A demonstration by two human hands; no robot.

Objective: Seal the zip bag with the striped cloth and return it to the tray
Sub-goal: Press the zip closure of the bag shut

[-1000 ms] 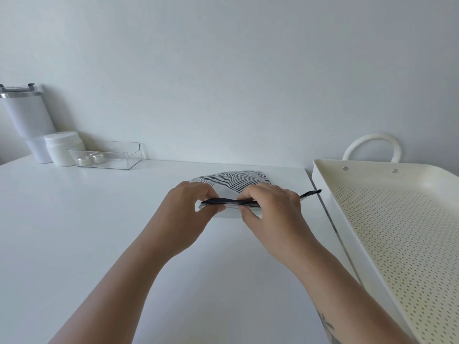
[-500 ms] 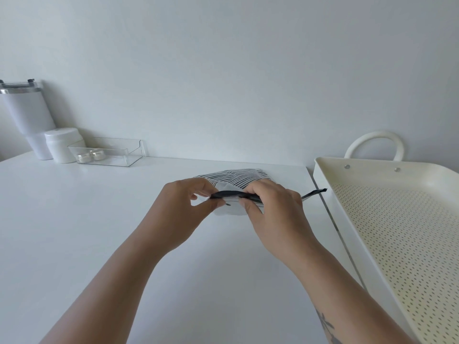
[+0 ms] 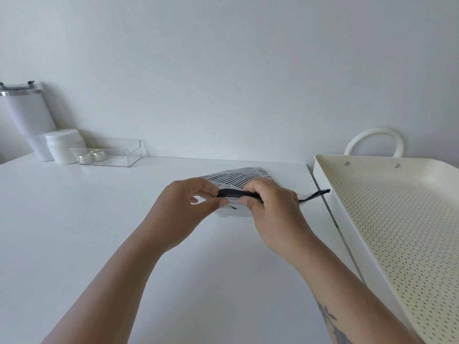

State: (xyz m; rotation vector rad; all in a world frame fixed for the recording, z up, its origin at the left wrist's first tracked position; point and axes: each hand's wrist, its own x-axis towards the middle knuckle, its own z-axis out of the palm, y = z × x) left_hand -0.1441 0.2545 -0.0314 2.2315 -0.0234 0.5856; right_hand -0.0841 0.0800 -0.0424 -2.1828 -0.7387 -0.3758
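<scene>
white table [image 3: 74,219] by a plain wall, zip bag [image 3: 231,211] just left of the tray [image 3: 330,209].
both hands pinch the bag's black zip strip [image 3: 236,193]: left hand [image 3: 188,207] pins its end, likely as an anchor, right hand [image 3: 270,207] presses along it. striped cloth [image 3: 238,177] lies inside; the tray holds nothing yet.

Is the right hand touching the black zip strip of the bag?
Touching. The head view shows the right hand with its fingers pinched over the black zip strip of the zip bag.
</scene>
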